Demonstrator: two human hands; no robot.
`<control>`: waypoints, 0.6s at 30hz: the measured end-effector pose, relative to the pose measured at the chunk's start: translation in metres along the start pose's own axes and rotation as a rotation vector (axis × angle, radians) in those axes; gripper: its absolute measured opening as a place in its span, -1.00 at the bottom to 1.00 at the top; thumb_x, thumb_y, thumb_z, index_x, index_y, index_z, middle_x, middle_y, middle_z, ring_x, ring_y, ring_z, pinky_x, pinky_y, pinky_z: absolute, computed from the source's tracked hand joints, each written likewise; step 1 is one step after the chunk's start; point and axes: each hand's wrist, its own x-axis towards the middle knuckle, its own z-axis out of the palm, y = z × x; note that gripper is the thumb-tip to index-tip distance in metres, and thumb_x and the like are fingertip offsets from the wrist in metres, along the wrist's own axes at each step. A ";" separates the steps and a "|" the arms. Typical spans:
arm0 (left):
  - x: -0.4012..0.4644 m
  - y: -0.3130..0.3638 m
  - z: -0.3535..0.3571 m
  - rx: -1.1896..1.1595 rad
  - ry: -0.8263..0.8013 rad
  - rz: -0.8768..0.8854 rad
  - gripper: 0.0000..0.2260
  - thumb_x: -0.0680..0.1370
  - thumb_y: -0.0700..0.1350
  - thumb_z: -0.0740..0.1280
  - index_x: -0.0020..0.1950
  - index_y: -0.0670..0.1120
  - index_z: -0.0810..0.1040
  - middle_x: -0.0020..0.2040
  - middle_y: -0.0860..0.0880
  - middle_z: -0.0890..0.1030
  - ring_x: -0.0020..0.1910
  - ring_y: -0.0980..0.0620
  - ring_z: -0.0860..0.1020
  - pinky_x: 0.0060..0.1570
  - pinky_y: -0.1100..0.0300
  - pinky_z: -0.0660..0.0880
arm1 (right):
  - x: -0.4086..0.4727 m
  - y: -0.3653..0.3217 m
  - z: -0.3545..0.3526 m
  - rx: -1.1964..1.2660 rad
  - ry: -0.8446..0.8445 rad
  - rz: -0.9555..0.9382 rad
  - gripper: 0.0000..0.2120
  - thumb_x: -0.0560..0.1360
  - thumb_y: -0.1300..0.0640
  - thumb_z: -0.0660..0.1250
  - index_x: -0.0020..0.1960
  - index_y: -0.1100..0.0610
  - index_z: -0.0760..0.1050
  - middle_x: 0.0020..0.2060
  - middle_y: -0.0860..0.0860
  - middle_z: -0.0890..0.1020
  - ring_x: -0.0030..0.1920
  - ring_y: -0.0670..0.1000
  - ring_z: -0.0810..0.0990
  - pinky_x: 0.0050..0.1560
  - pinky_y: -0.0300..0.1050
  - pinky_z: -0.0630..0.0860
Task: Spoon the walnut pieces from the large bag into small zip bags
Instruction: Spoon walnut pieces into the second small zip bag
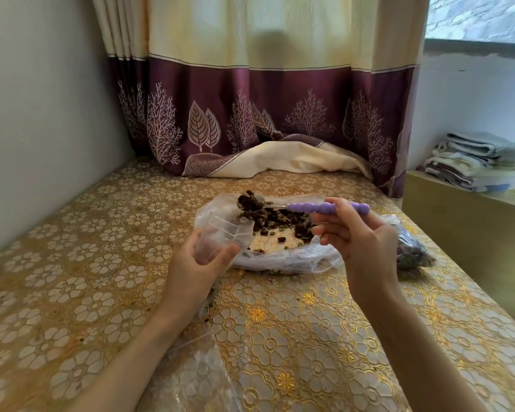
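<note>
Over the middle of the tabletop (pixel 280 322), toward its far edge, the right hand (pixel 366 242) is carrying a loaded spoon (pixel 304 207) leftward above the large bag (pixel 283 257), which is lying spread open on the gold floral cover with the walnut pieces (pixel 280 221) heaped in its far half. The spoon bowl is riding level with a dark mound on it, just above and slightly beyond the mouth of the small zip bag (pixel 220 236) that the left hand (pixel 197 269) is offering up. To do this step well, the bowl should be kept level until its tip is inside the bag's mouth, then tipped slowly so the pieces slide in rather than spill over the lip; working over the large bag is a good choice, since any strays would drop back into it. The left hand could help by tilting the opening toward the spoon and keeping it spread wide. The right hand is pinching the purple beaded handle near its middle, thumb on top and fingers curled beneath, a light, firm hold that looks suited to a controlled turn of the wrist. The left hand is gripping the small zip bag from below, thumb and fingers curled round its sides and holding the mouth open; the bag looks empty or nearly so. Near the right edge of the tabletop, another bag of dark contents (pixel 411 251) is lying partly behind the right hand.
</note>
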 end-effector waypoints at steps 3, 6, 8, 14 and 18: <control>0.002 -0.001 -0.001 -0.048 -0.006 -0.005 -0.37 0.26 0.20 0.41 0.26 -0.02 0.45 0.04 -0.03 0.63 -0.08 0.03 0.63 -0.24 0.27 0.53 | -0.004 -0.001 0.003 0.009 -0.106 -0.018 -0.84 0.53 0.25 0.26 -0.15 0.24 0.58 -0.35 0.11 0.68 -0.40 -0.01 0.60 -0.41 -0.27 0.51; 0.003 -0.002 -0.003 -0.048 0.011 0.002 -0.34 0.25 0.18 0.41 0.27 -0.08 0.43 0.03 -0.02 0.62 -0.07 0.07 0.63 -0.22 0.32 0.53 | -0.007 0.000 0.004 -0.036 -0.234 -0.048 -0.83 0.55 0.29 0.21 -0.12 0.24 0.57 -0.31 0.09 0.69 -0.38 0.01 0.60 -0.40 -0.26 0.52; 0.003 -0.001 -0.004 -0.066 0.020 -0.002 -0.38 0.26 0.15 0.42 0.26 -0.05 0.44 0.01 0.05 0.63 -0.08 0.17 0.62 -0.18 0.39 0.51 | -0.007 0.002 0.005 -0.063 -0.279 -0.064 -0.84 0.54 0.34 0.19 -0.07 0.29 0.56 -0.29 0.12 0.68 -0.36 0.04 0.61 -0.37 -0.22 0.53; 0.004 0.005 -0.004 -0.062 0.019 0.020 -0.44 0.25 0.17 0.42 0.15 -0.08 0.49 -0.12 0.12 0.66 -0.18 0.19 0.62 -0.25 0.42 0.50 | -0.006 0.006 0.003 -0.035 -0.333 -0.069 -0.79 0.54 0.43 0.14 -0.04 0.32 0.54 -0.29 0.12 0.66 -0.34 0.04 0.59 -0.33 -0.19 0.50; 0.003 0.010 -0.007 -0.079 0.043 0.022 -0.48 0.23 0.20 0.42 0.07 -0.06 0.51 -0.15 0.07 0.66 -0.21 0.14 0.64 -0.29 0.38 0.52 | -0.002 0.010 0.000 0.075 -0.214 -0.014 -0.81 0.55 0.36 0.16 -0.03 0.26 0.55 -0.30 0.14 0.65 -0.34 0.03 0.59 -0.32 -0.21 0.53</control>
